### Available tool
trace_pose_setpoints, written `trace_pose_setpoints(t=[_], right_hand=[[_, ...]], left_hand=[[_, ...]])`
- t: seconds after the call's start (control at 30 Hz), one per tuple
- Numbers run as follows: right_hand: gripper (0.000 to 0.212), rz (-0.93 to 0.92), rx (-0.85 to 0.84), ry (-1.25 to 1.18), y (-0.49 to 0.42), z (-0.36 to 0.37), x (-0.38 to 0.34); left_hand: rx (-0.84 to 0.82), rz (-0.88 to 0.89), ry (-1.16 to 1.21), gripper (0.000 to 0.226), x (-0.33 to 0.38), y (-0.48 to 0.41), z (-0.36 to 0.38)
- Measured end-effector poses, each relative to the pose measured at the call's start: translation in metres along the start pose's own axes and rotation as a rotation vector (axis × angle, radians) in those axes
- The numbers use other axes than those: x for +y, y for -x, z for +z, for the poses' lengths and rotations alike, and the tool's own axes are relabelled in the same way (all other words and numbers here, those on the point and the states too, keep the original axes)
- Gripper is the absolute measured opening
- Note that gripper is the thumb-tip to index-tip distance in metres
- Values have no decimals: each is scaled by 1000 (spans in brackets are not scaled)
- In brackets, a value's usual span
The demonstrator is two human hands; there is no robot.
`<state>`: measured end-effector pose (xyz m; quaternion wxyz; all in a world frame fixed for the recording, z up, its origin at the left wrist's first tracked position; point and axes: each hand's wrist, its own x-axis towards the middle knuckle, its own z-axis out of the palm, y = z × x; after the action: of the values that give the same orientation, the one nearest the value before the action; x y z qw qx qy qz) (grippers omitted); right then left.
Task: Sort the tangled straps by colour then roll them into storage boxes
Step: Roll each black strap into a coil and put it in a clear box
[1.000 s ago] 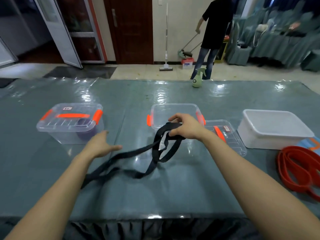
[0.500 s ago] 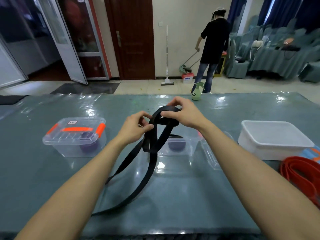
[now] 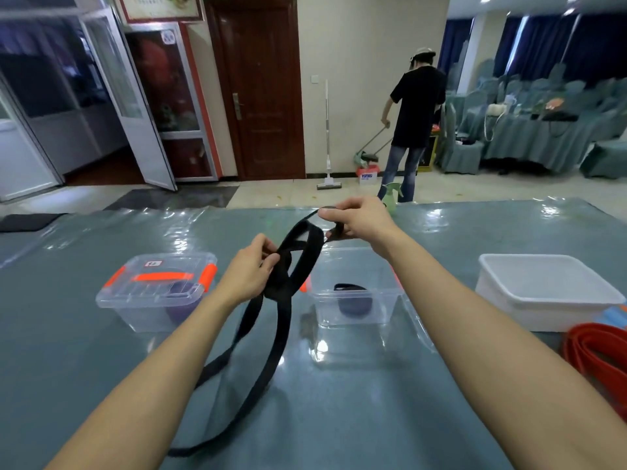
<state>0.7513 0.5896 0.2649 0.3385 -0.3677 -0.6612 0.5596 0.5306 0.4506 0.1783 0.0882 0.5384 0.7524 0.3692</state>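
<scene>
A long black strap [image 3: 281,330] hangs in loops above the table, its tail trailing down to the near edge. My left hand [image 3: 249,273] pinches the strap at a crossing in the loops. My right hand [image 3: 359,220] holds the strap's upper end, higher and farther back. Behind the strap stands an open clear box [image 3: 356,300] with a dark rolled strap [image 3: 354,301] inside. At the left a clear box with an orange-handled lid [image 3: 156,290] is shut and holds a purple roll. A pile of red strap [image 3: 597,354] lies at the right edge.
A white tub [image 3: 543,293] stands at the right, and a clear lid [image 3: 415,323] leans beside the open box. A green spray bottle [image 3: 390,198] stands at the table's far edge. Beyond the table a person in black sweeps the floor.
Both hands have lifted the black strap off the table. My left hand, first flat on the table, now grips it. My right hand has drawn its end up and to the right.
</scene>
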Motion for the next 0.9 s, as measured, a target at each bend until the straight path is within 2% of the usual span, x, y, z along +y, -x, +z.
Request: trace_pose_setpoints(t=[0.1, 0.13, 0.23, 0.3, 0.37, 0.5, 0.6, 0.7, 0.8, 0.9], right_hand=[[42, 2, 12, -19, -6, 7, -8], [41, -23, 14, -19, -7, 10, -11], [23, -197, 16, -9, -12, 17, -21], [15, -283, -49, 155, -14, 19, -30], [17, -341, -128, 338, -16, 19, -36], [17, -379, -147, 257, -18, 19, -50], [14, -436, -133, 250, -19, 15, -67], [13, -498, -104, 332, -21, 3, -90], [14, -501, -93, 428, -26, -9, -111], [16, -457, -60, 332, -34, -21, -127]], left_hand=[[7, -165, 346, 10, -20, 9, -4], [-18, -177, 396, 11, -27, 12, -6], [-28, -144, 260, 29, -46, 17, -8], [5, -149, 319, 33, -50, 17, -9], [9, -111, 382, 39, -43, 13, -13], [-83, 5, 469, 59, -5, -5, -23], [-233, 84, 508, 50, 25, -21, -30], [-318, 62, 721, 38, 51, -34, -32], [-279, -12, 933, 40, 73, -45, -34], [-127, -22, 962, 44, 87, -60, -49]])
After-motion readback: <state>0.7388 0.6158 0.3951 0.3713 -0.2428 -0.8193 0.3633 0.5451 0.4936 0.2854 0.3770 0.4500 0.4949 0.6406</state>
